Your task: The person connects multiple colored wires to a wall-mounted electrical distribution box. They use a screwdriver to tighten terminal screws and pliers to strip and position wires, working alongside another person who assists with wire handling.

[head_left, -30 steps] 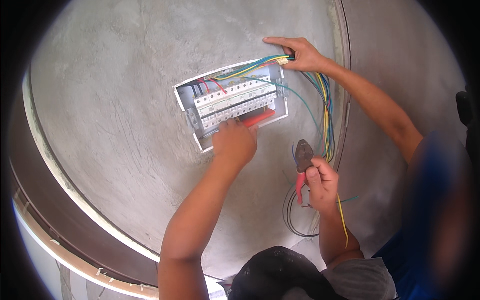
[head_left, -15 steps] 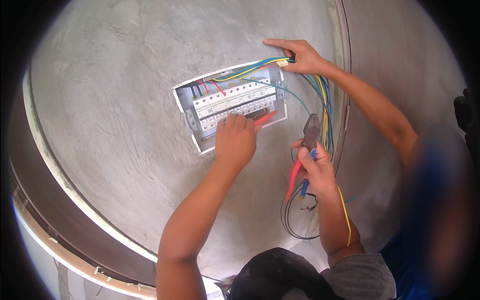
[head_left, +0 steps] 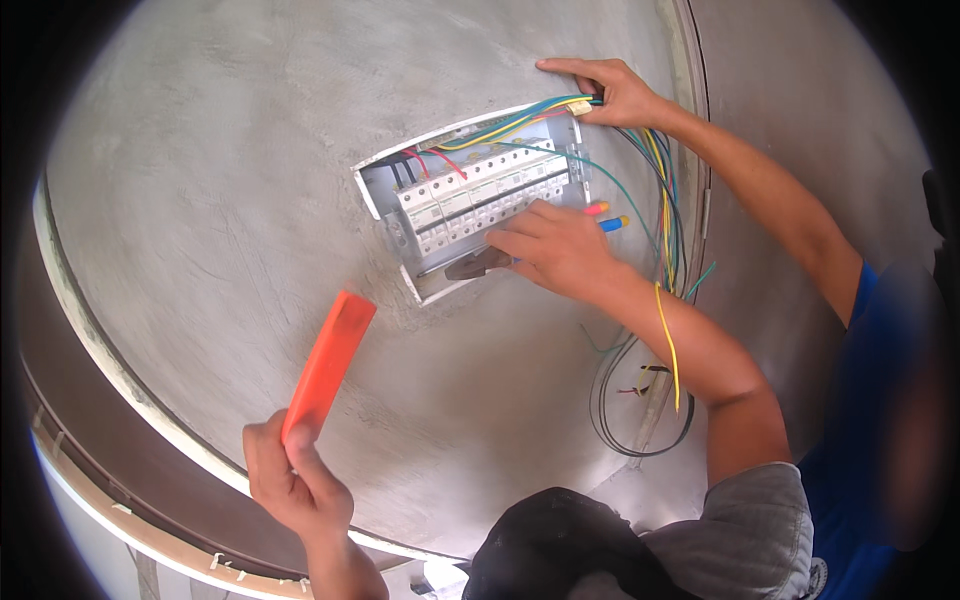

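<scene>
My left hand (head_left: 295, 475) is closed around one end of an orange-red, flat-sided bar (head_left: 330, 355), away from the wall box; its exact kind does not show. At the wall box (head_left: 405, 288), my right hand (head_left: 560, 250) grips pliers (head_left: 478, 263). Their dark jaws point left along the box's lower edge, and the handle ends (head_left: 612, 224), red and blue, stick out to the right of the hand. My fingers reach the lower side of the white circuit breakers (head_left: 480, 195) and partly hide them. Red wires (head_left: 450, 163) run into the breakers' upper side.
A co-worker's hand (head_left: 625, 95) holds a bundle of green, yellow and dark wires (head_left: 540, 112) at the box's upper right corner. More wires (head_left: 675, 215) hang down the wall. A yellow wire (head_left: 670, 345) crosses my right forearm, and dark wire coils (head_left: 605, 400) hang below.
My left hand has left the box, moving down and left with the orange-red bar. My right hand has brought the pliers up and left to the box's lower edge.
</scene>
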Motion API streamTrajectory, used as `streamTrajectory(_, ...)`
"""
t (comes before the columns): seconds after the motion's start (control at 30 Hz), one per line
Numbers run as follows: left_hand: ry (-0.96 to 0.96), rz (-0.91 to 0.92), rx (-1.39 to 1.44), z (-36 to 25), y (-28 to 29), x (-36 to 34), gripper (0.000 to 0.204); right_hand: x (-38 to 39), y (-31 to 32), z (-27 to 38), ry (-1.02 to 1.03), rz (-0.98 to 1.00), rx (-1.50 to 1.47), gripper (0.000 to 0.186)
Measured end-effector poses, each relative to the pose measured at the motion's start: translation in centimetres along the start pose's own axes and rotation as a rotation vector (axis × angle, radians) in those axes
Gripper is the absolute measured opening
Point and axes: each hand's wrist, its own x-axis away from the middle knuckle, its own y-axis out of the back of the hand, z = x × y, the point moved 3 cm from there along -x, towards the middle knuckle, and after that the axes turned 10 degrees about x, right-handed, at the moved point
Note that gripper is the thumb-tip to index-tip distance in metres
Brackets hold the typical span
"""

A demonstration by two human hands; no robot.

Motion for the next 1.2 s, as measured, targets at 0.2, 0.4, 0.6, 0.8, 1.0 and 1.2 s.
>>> streamTrajectory(0.2, 0.057, -0.008, -0.034, 5.1, 6.4, 1.5, 0.046, -0.7, -1.2, 1.9, -0.008, -0.039, 0.009, 0.05)
streamTrajectory(0.4, 0.033, 0.07, 0.07, 8.4, 7.3, 1.3, 0.046, -0.9, -3.7, 4.3, 0.084, -0.132, -0.081, 0.056)
streamTrajectory(0.6, -0.032, 0.134, 0.248, 9.4, 4.2, 0.3, 0.045, -0.7, -3.8, 2.8, 0.09, -0.12, 0.011, 0.048)
streamTrajectory(0.8, -0.083, 0.165, 0.301, 8.2, 2.6, -0.9, 0.041, 0.1, -4.6, 1.2, 0.018, -0.07, -0.09, 0.033)
streamTrajectory(1.0, -0.275, 0.323, 0.301, 3.5, -2.5, -6.5, 0.022, -0.8, 0.5, 4.9, -0.339, -0.336, -0.566, 0.045)
streamTrajectory(1.2, -0.581, 0.723, 0.258, -1.6, -10.5, -13.4, 0.022, -3.2, 9.3, 8.1, -0.238, 0.103, -0.497, 0.051)
